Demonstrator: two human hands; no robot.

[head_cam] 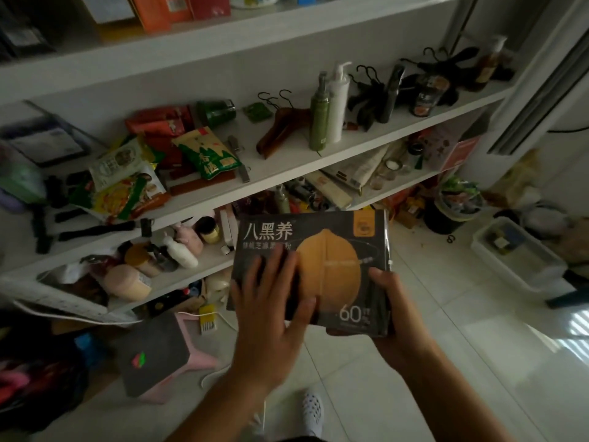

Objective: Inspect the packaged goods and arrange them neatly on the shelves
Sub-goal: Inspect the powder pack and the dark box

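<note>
A flat black box [331, 237] with white characters, an orange round picture and "60" printed on it is held face up in front of the shelves. My right hand [387, 301] grips its lower right corner, thumb on the front face, fingers curled underneath. My left hand [271, 301] lies flat with spread fingers on the box's lower left front. Behind, the middle shelf [287, 161] carries a heap of snack packets [134, 173], red, green and yellow, at its left end.
On the same shelf stand a green bottle [319, 119] and a white pump bottle [338, 103], with wooden and black hangers. The lower shelf [207, 266] holds jars and bottles. On the floor are a pink stool [159, 355], a clear bin [516, 253] and a bucket [452, 212].
</note>
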